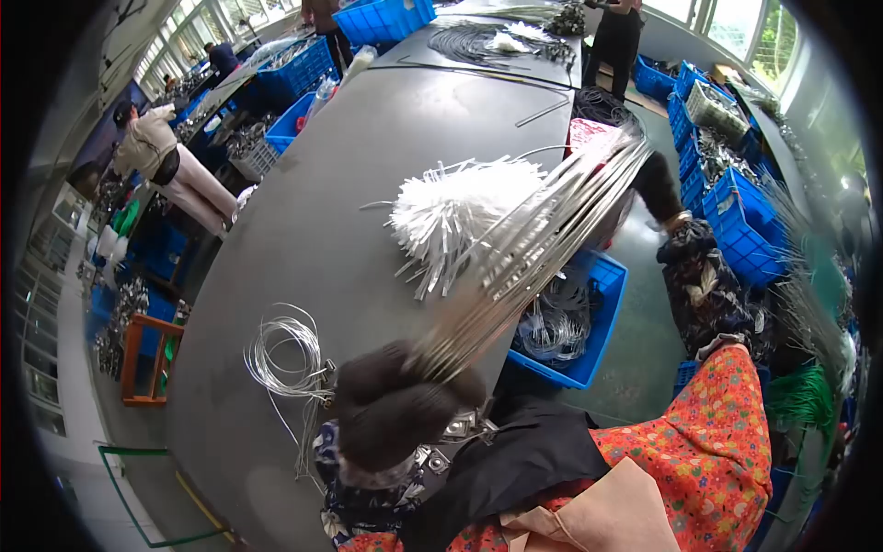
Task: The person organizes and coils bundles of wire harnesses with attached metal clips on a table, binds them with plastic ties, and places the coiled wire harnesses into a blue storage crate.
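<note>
In the head view my left hand, in a dark brown knitted glove, is closed around the lower end of a bundle of long thin silvery metal strips. The bundle slants up to the right, its lower part blurred. At its far end is my right hand, also dark-gloved, its fingers hidden behind the strips. A pile of white strips lies on the table beside the bundle. Left of my left hand rests a loose coil of thin wire. Small metal clamp-like pieces lie by my left wrist.
The grey metal table runs away from me. A blue crate with coiled strips stands below its right edge. More blue crates line the right wall. Dark coils lie at the far end. A person stands at the left.
</note>
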### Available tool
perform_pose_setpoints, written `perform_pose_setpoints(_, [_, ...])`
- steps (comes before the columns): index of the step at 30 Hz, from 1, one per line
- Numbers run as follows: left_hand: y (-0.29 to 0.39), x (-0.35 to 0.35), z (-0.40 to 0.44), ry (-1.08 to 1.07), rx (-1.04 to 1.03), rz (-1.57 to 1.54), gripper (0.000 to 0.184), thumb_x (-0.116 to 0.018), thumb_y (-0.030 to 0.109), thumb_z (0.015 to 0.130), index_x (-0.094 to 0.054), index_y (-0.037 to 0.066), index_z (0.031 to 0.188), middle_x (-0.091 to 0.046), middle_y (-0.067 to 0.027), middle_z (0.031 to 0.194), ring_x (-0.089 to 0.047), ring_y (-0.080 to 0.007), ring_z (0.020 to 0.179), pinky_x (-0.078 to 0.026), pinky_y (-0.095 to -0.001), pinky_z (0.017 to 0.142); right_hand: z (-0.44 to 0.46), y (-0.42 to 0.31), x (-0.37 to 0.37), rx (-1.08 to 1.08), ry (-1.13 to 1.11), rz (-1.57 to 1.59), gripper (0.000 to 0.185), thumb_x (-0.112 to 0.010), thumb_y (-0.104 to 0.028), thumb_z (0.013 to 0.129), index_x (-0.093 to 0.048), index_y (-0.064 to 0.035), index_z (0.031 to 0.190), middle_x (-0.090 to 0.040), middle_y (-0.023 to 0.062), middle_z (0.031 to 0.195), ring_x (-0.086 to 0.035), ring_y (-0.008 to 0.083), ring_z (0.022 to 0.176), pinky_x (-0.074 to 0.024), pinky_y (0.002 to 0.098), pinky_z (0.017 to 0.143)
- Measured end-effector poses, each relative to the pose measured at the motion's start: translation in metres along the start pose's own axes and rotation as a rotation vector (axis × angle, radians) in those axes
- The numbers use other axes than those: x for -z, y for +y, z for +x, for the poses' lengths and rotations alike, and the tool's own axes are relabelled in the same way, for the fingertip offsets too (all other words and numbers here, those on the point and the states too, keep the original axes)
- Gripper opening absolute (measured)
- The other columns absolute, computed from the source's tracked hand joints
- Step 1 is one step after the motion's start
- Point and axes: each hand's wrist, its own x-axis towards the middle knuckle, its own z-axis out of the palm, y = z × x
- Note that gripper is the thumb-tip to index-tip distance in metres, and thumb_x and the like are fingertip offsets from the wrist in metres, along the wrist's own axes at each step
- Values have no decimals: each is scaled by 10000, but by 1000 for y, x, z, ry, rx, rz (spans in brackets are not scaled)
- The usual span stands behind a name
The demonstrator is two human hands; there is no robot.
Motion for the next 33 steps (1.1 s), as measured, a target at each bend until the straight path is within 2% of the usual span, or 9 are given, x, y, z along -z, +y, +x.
perform_pose_setpoints(1, [4,-1,-2,-43,-53,-73,290,-592,189,954,-605,-72,1079,-558,-61,615,-456,-94,430,-353,-230,413,-44,42,-40,-600,-213,213,207,-631,-186,864,-695,-174,1061,-695,100,873,-692,237,836,-547,327,718])
perform_pose_setpoints(3, [11,-7,-9,-117,-169,-222,299,-603,171,947,-600,-96,1081,-583,-113,659,-491,-119,454,-387,-239,427,-21,44,31,-341,-231,-391,169,-612,-191,906,-692,-121,1037,-657,129,743,-678,281,756,-533,355,678])
perform_pose_setpoints(5, [21,-12,-14,-201,-285,-355,308,-614,152,940,-595,-121,1083,-609,-165,703,-526,-143,478,-420,-247,442,-7,67,46,-228,277,-61,158,-585,-172,933,-681,-82,1022,-618,146,738,-655,321,750,-517,395,651])
perform_pose_setpoints(11, [20,-30,11,-2,-573,-618,255,-574,176,976,-624,-69,1027,-517,-55,551,-389,-85,330,-283,-270,316,29,23,-8,142,-700,-314,140,-580,-110,870,-677,-40,798,-669,117,826,-648,262,724,-520,375,655])
perform_pose_setpoints(15, [-9,-22,30,664,-536,47,352,-628,317,956,-632,-33,992,-554,-25,559,-498,-123,401,-372,-289,369,43,-131,-26,272,-1049,252,156,-631,-170,808,-689,-27,832,-660,172,760,-654,279,690,-522,391,640])
perform_pose_setpoints(17, [-48,2,46,1026,-559,865,357,-577,356,973,-597,-1,975,-651,-178,660,-663,-343,591,-504,-426,499,26,-184,-39,319,-1156,654,293,-671,-308,828,-669,-18,871,-649,189,801,-643,327,697,-521,416,607])
perform_pose_setpoints(21, [-124,66,43,681,-264,1631,322,-533,330,958,-550,19,1040,-651,-236,704,-659,-433,672,-516,-518,564,41,-274,20,490,-1201,747,211,-630,-233,772,-662,-25,788,-662,184,769,-661,380,720,-539,430,609])
perform_pose_setpoints(28, [-178,105,6,945,385,250,295,-608,289,869,-606,-5,843,-648,-195,704,-672,-291,651,-516,-402,561,90,-337,-38,843,-546,850,118,-667,-172,666,-617,-85,605,-582,116,585,-574,285,504,-469,400,487])
perform_pose_setpoints(33, [-219,142,-7,872,-66,430,205,-637,179,857,-634,-17,919,-677,-109,763,-650,-172,638,-498,-339,508,194,-369,-13,1154,-691,604,230,-656,-194,764,-688,-132,984,-663,119,1030,-628,259,912,-507,380,857])
